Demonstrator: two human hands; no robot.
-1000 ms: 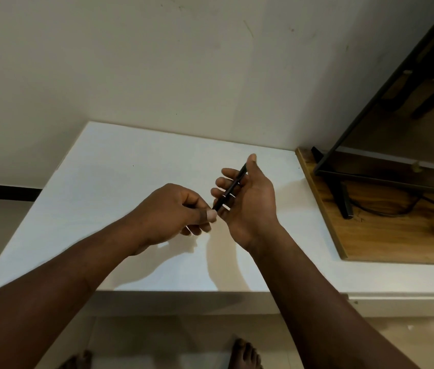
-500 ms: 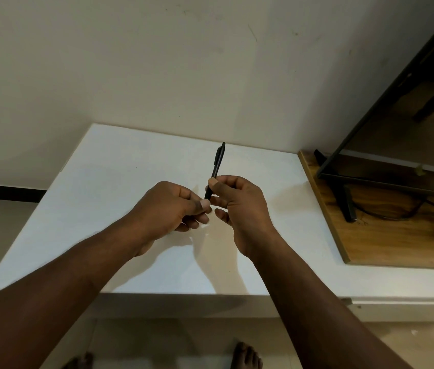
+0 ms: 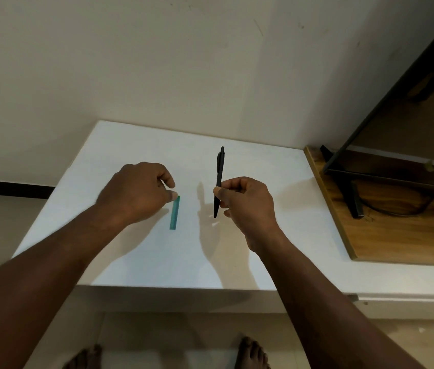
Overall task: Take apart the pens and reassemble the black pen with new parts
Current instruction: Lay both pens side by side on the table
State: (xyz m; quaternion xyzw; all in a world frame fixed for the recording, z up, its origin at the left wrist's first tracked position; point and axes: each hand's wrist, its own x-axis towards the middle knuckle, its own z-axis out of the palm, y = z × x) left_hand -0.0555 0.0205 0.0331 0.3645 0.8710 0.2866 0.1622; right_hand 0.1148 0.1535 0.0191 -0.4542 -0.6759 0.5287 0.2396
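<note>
My right hand [image 3: 246, 202] grips a black pen [image 3: 219, 171] near its lower half and holds it upright above the white table [image 3: 120, 249], clip end pointing away from me. A green pen barrel piece [image 3: 175, 213] lies on the table left of the pen. My left hand [image 3: 136, 191] hovers over the far end of that green piece with fingers curled, thumb tip touching or just above it. A small pale part [image 3: 215, 224] lies on the table below the pen tip.
A wooden board [image 3: 397, 235] sits on the right of the table, with a black metal stand [image 3: 343, 179] and a dark cable on it. A wall rises just behind the table. My bare feet show on the floor below the front edge.
My hands have moved apart: the left went left to the green piece, which now shows on the table. The right keeps the black pen, now held upright.
</note>
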